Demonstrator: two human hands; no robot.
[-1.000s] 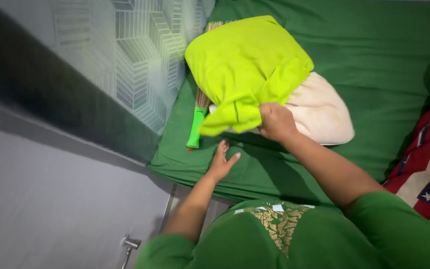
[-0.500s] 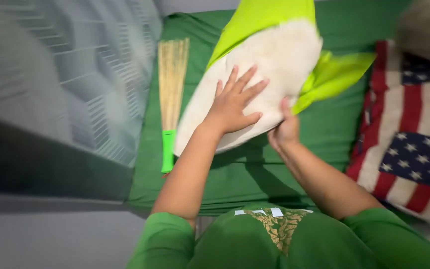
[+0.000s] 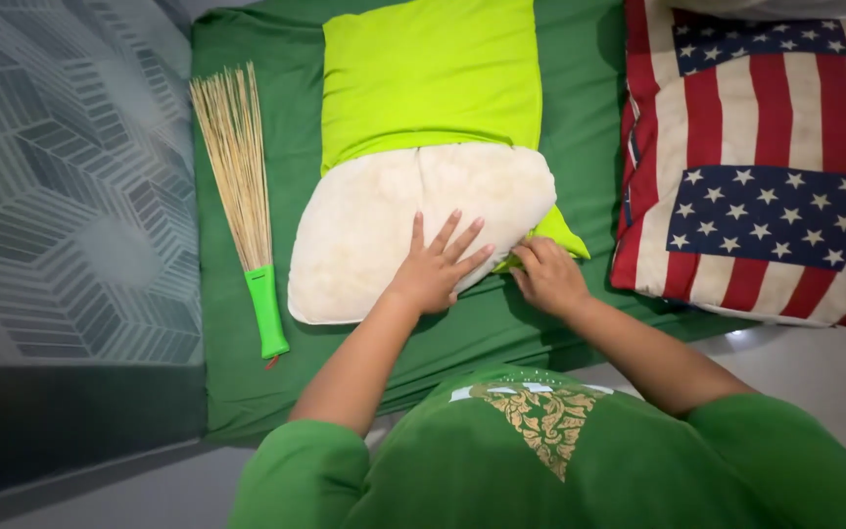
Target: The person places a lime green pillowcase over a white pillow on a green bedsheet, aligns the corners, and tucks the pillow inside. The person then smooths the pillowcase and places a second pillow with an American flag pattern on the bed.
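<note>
Pillow [image 3: 394, 235] lay half-cased in lime cover [image 3: 431, 83] on the green bed [image 3: 580, 118] by a patterned wall [image 3: 51, 176]. My left hand [image 3: 435, 266] pressed spread; my right hand [image 3: 545, 274] seemingly pinched the cover's edge, fingertips hidden.

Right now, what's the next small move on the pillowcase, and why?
Probably draw the lime pillowcase further down over the cream pillow. It covers only the upper half. The left hand lies flat on the bare part, and the right hand pinches the case's corner at the lower right edge.
</note>
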